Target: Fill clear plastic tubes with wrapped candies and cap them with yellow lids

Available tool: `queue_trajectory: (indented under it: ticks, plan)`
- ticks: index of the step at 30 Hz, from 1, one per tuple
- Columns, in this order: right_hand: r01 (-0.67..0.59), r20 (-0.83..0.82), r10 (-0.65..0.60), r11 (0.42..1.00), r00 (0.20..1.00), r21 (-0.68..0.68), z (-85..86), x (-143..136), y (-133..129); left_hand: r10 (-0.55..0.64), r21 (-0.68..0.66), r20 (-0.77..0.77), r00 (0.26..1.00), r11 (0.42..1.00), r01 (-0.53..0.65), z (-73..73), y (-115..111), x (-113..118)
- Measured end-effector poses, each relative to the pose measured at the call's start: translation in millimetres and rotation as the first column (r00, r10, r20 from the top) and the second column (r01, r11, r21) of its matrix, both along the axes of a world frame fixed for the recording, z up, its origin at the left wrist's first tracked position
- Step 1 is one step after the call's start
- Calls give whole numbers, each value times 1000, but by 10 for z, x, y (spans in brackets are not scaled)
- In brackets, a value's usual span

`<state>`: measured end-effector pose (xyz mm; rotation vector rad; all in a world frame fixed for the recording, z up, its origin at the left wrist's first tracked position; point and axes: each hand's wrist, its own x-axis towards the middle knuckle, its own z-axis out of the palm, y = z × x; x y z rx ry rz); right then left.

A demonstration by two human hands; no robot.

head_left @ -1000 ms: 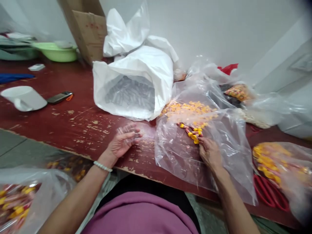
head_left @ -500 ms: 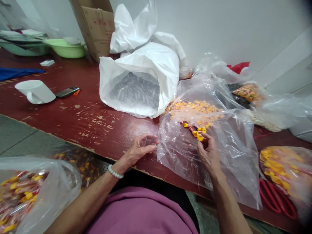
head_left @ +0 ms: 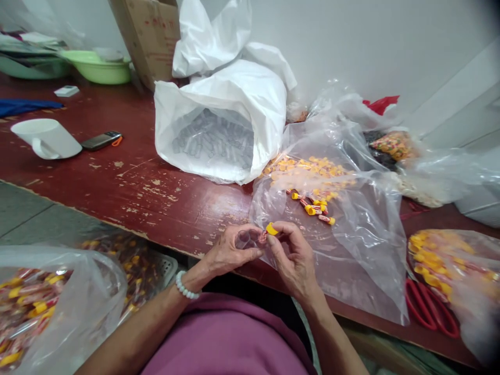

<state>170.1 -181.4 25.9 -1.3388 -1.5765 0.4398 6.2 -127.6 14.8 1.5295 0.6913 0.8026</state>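
My left hand [head_left: 230,251] is closed around a clear plastic tube [head_left: 247,238], just over the table's front edge. Pinched in my right hand [head_left: 292,255] is a yellow-capped piece [head_left: 272,229], its reddish end at the tube's mouth. Several more capped pieces [head_left: 312,207] lie on a clear plastic bag [head_left: 344,255] to the right, in front of a heap of yellow-capped pieces [head_left: 312,169]. Behind my hands a white sack [head_left: 269,104] lies open, with many clear tubes [head_left: 214,140] inside.
A white mug [head_left: 49,138] and a phone [head_left: 100,140] are on the red table [head_left: 136,192] at left. Red-handled scissors [head_left: 432,307] lie at right beside a bag of capped pieces [head_left: 441,265]. An open bag of capped pieces [head_left: 27,307] is at lower left.
My right hand has moved left from the loose pieces to my left hand, now with a yellow-capped piece in its fingers. The view has shifted slightly.
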Motion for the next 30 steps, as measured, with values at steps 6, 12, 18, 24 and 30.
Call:
queue_trajectory:
  ticks: [6, 12, 18, 24, 30]
  plan:
    - [-33, 180, 17, 996, 984, 83, 49, -8, -52, 18, 8, 0, 1000, 1000, -18, 38, -15, 19]
    - [-54, 211, 40, 997, 977, 62, -5, -35, -78, 207, 352, -181, 961, 927, -133, 51, -30, 92]
    - [163, 137, -168, 986, 976, 43, -118, 457, 199, 207, 141, -71, 976, 970, -196, -15, 64, 165]
    - [573, 714, -405, 820, 571, 7, -337, 1421, 529, 228, -90, 28, 973, 970, -224, 14, 72, 154]
    - [580, 689, -405, 814, 601, -27, -437, 1530, 474, 203, -132, 21, 979, 971, -198, -3, 69, 165]
